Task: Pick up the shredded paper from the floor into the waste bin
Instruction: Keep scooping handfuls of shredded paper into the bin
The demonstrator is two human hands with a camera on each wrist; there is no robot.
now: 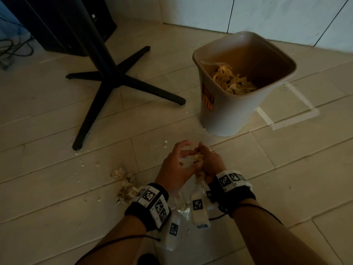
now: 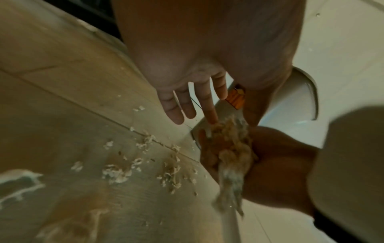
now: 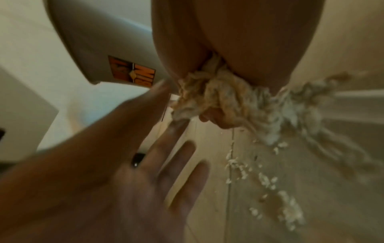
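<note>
Nearest you, a loose clump of shredded paper is lying on the floor just left of your L wrist, w/ small flecks scattered around it.

Just beyond, your hands are meeting low over the floor. Your right hand is gripping a wad of shredded paper, fingers curled round it, strands trailing down toward the boards. Your left hand is sitting right beside it w/ fingers spread and fairly straight, one fingertip touching the wad; it's not gripping anything.

Farther on, right of centre, the waste bin is standing upright on the floor, close in front of your hands, orange label facing you. More shredded paper is already lying inside it.

Off to the left, a black pedestal base is spreading its legs across the floor. Beyond that, a dark box is sitting by the far wall.
</note>
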